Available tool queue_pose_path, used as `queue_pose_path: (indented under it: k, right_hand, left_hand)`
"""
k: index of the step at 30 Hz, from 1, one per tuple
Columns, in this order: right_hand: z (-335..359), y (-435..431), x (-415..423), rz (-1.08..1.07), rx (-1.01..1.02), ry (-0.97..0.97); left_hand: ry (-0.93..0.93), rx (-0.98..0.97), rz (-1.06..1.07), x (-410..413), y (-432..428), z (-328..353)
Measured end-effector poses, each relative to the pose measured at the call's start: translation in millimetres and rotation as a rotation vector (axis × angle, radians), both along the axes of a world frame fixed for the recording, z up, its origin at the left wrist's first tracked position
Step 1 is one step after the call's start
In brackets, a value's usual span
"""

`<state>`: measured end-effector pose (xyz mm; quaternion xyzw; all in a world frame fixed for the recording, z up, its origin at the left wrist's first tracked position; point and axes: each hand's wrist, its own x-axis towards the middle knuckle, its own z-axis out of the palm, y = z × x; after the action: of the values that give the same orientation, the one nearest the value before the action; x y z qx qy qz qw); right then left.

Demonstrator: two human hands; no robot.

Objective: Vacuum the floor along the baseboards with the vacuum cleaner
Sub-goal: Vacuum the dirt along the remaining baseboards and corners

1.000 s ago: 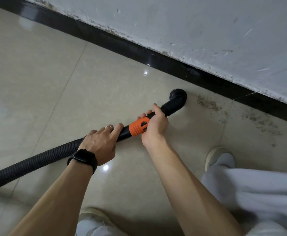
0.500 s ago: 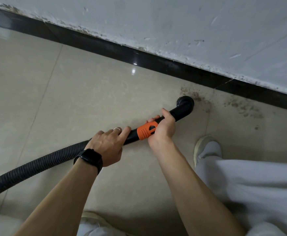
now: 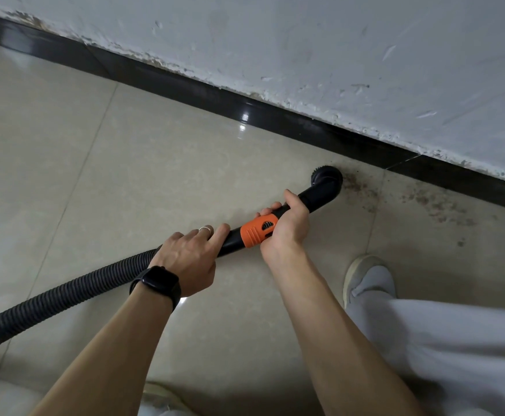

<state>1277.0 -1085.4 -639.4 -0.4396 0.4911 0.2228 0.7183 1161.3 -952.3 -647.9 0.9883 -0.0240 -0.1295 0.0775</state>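
Beige and glossy across the floor (image 3: 125, 151) left of the brush nozzle (image 3: 327, 180), with no grit visible along that stretch of black baseboard (image 3: 185, 82); probably done there. Trailing off to the lower left, the vacuum cleaner's ribbed black hose (image 3: 65, 298), clamped near its end by the left grip (image 3: 188, 259), fingers (image 3: 219, 232) curled over the top. Further forward, a rigid black tube (image 3: 308, 198), clamped by the right grip (image 3: 287, 226) just past the orange collar (image 3: 257, 229). Down on the tile near the baseboard, not touching it, the round brush nozzle, at the left edge of a brown dirt patch (image 3: 356, 187). Seemingly left to clear: that patch and the scattered specks (image 3: 437, 205) further right along the baseboard.
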Motion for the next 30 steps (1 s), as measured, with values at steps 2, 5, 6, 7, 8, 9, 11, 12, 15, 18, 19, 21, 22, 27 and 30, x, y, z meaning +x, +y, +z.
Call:
queue_pose_path:
  k: [2,5,6,7,8,9,11,12,15,18,19,21,22,27,30]
  right_hand:
    - [-0.3,0.1,2.3,0.001,0.004,-0.002]
    - [0.4,-0.1,5.5,0.007,0.005,-0.004]
    - [0.8,-0.4,6.8,0.008,0.004,-0.005]
    - [1.1,-0.5,7.9,0.008,0.005,-0.006]
    - [1.2,-0.6,9.5,0.009,0.007,-0.009]
    - [1.1,-0.6,11.0,0.011,0.007,-0.011]
    - [0.8,-0.7,14.3,0.019,0.007,-0.017]
    - [0.8,-0.5,16.4,0.022,0.007,-0.021]
    - [1.7,2.0,23.6,0.031,0.015,-0.037]
    - [2.6,7.4,30.1,0.046,0.039,-0.044]
    - [2.3,9.5,31.3,0.049,0.039,-0.044]
    - [1.8,14.1,32.0,0.049,0.039,-0.041]
    - [1.9,17.3,31.5,0.050,0.046,-0.040]
    - [-0.7,48.9,22.5,0.108,0.120,-0.029]
    - [-1.1,77.5,14.8,0.192,0.164,-0.025]
  left_hand:
    - [-0.004,-0.001,0.001,1.7,-0.2,0.2]
    - [-0.009,-0.006,0.004,4.1,-1.0,-0.4]
    - [-0.010,-0.007,0.006,5.2,-1.2,-0.8]
    - [-0.010,-0.007,0.007,6.3,-1.6,-1.0]
    - [-0.009,-0.007,0.010,7.5,-1.8,-1.3]
    - [-0.007,-0.007,0.014,8.9,-2.2,-1.8]
    - [-0.001,-0.012,0.028,11.5,-3.6,-2.1]
    - [0.004,-0.016,0.037,12.9,-4.3,-2.1]
    - [0.017,-0.028,0.064,17.6,-5.7,-2.3]
    - [0.018,-0.035,0.095,21.8,-4.2,-1.7]
    - [0.014,-0.036,0.104,22.8,-2.8,-1.2]
    - [0.007,-0.038,0.118,22.7,1.2,0.1]
    - [0.006,-0.037,0.127,21.5,3.8,1.0]
    - [0.025,-0.011,0.241,5.8,24.9,5.0]
    - [0.064,-0.014,0.354,-10.3,41.7,8.2]
